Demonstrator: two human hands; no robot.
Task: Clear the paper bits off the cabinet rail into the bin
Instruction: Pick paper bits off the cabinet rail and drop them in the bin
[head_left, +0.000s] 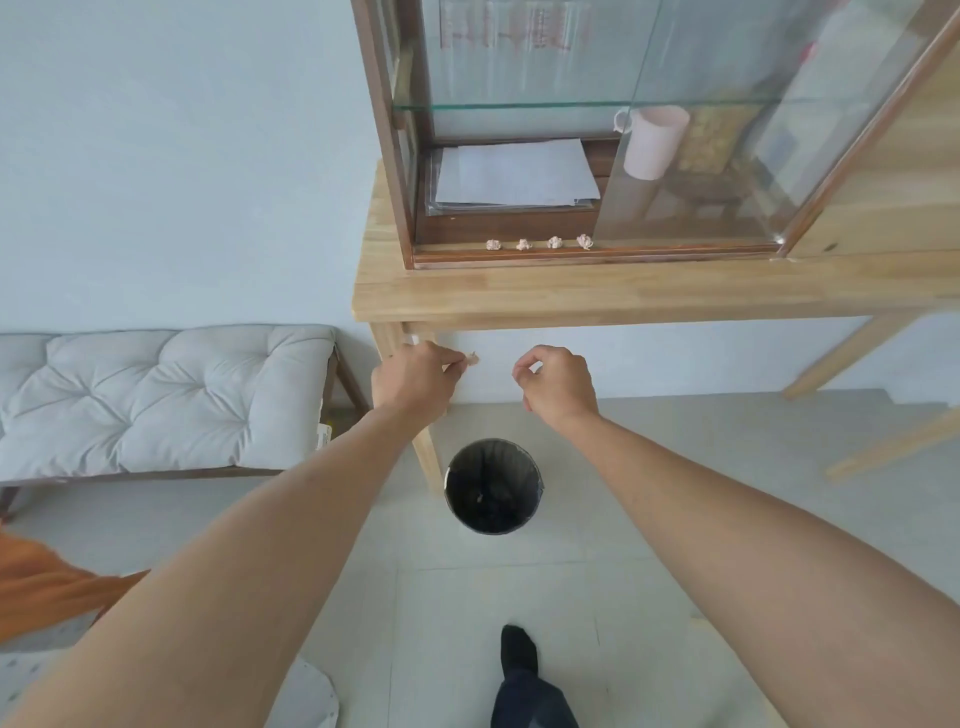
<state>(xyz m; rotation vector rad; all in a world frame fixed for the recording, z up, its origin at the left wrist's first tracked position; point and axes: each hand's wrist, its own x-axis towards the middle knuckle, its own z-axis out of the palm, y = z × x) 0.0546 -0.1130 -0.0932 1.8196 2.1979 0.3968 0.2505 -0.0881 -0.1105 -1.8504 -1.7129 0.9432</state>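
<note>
Bin (493, 486) at lower centre holds dim scraps, hard to make out. Left hand (415, 376) pinches a paper bit (471, 358) in its fingers; right hand (558, 382) curls empty, fingertips nearly closed. Four bits (539, 243) sit on the cabinet rail (675, 253).

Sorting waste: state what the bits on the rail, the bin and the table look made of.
Bits on the rail: crumpled paper, pinkish-white, creased. Bin: looks lined with a glossy black plastic bag; its own material is hidden. Table: light wood, visible grain, smooth finish.

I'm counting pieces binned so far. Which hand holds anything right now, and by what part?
The left hand pinches a small crumpled pinkish paper bit by its edge at the fingertips. The right hand appears empty.
</note>
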